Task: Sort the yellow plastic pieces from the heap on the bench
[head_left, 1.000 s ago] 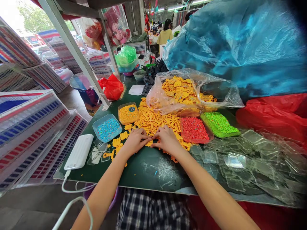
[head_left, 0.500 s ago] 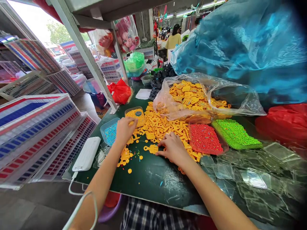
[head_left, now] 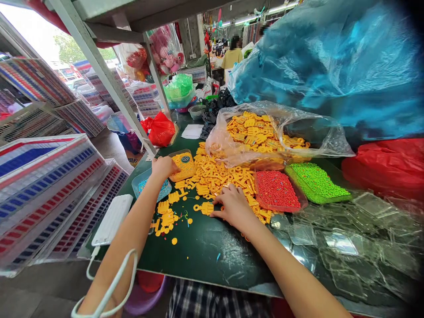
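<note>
My left hand [head_left: 164, 168] is at the left edge of a clear tray of yellow beads [head_left: 183, 170], its fingertips drawn together over the beads. Whatever is between them is too small or hidden to make out. A round dark disc [head_left: 186, 159] lies on those beads. Just below my left wrist is a tray of blue beads [head_left: 142, 184], partly covered by the arm. My right hand [head_left: 232, 204] rests on the table, thumb and fingers gripping the right end of a flat yellow figure-shaped plastic piece [head_left: 204, 208] with a ring at its left end.
A heap of yellow pieces [head_left: 215, 176] spreads behind my hands, beside an open clear bag [head_left: 232, 150]. To the right are trays of red beads [head_left: 276, 189] and green beads [head_left: 314, 182], then clear plastic cases [head_left: 341, 243]. A white power bank [head_left: 112, 219] with a cable lies left.
My left hand has shifted from above the blue beads and the yellow tray's front to that tray's left edge. The view has turned slightly; my right hand stays at the yellow piece.
</note>
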`<state>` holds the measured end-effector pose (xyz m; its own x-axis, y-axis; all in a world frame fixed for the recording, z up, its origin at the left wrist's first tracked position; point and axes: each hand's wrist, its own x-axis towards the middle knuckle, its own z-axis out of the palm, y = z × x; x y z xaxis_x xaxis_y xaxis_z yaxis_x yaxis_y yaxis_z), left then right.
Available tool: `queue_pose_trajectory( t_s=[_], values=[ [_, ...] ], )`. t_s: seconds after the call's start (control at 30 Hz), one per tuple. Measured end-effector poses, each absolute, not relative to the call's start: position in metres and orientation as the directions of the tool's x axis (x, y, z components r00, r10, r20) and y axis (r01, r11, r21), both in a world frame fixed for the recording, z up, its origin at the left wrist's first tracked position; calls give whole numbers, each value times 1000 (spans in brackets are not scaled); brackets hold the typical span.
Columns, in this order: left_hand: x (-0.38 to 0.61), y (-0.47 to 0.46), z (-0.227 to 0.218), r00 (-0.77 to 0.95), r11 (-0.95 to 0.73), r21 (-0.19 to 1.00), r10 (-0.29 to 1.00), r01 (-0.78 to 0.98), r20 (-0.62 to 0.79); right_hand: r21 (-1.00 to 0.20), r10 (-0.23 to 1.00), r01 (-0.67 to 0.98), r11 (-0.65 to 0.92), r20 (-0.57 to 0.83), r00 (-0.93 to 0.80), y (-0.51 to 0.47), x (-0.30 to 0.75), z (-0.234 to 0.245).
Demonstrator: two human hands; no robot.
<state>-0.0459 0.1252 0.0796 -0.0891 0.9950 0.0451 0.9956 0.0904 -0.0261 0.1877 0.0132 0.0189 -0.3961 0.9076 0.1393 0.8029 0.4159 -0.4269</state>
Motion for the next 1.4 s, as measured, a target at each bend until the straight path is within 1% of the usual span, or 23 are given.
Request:
queue_pose_trajectory(
  t_s=[0.1, 0.17, 0.23, 0.27, 0.33, 0.4, 0.5, 0.63, 0.87, 1.07, 1.17, 1.27, 1.4],
  values=[
    [-38, 98, 84, 33, -39, 42, 990, 998, 140, -413, 911, 815, 407, 120, -394, 12, 186, 20],
    [-28, 75, 78, 188, -212, 115, 964, 971, 191, -396, 911, 823, 408, 118, -394, 12, 186, 20],
    [-16, 53, 66, 350, -394, 210, 911, 895, 220, -375, 909, 830, 414, 124, -398, 12, 186, 22],
    [-11, 44, 57, 407, -457, 261, 885, 850, 224, -366, 909, 833, 415, 123, -399, 12, 186, 23],
    [-3, 30, 41, 472, -515, 341, 857, 786, 207, -355, 909, 839, 413, 110, -401, 11, 187, 26],
    [2, 23, 28, 491, -518, 375, 854, 769, 172, -346, 909, 843, 413, 95, -406, 11, 188, 30],
    [5, 21, 18, 526, -538, 358, 839, 763, 138, -330, 906, 847, 418, 80, -416, 10, 189, 34],
    [3, 21, 17, 561, -561, 348, 820, 751, 111, -327, 900, 843, 427, 70, -429, 8, 189, 36],
    [-3, 22, 15, 591, -574, 408, 801, 710, 98, -339, 893, 832, 439, 67, -444, 7, 187, 36],
    [-5, 24, 14, 568, -535, 484, 818, 692, 92, -357, 895, 829, 430, 47, -444, 7, 188, 36],
    [-7, 23, 16, 516, -506, 517, 845, 690, 138, -359, 899, 833, 421, 41, -436, 8, 189, 34],
    [-9, 23, 16, 504, -509, 506, 849, 696, 160, -357, 901, 836, 417, 43, -432, 9, 189, 33],
    [-7, 25, 13, 560, -546, 468, 819, 695, 123, -355, 896, 831, 428, 45, -442, 10, 188, 31]
  ],
)
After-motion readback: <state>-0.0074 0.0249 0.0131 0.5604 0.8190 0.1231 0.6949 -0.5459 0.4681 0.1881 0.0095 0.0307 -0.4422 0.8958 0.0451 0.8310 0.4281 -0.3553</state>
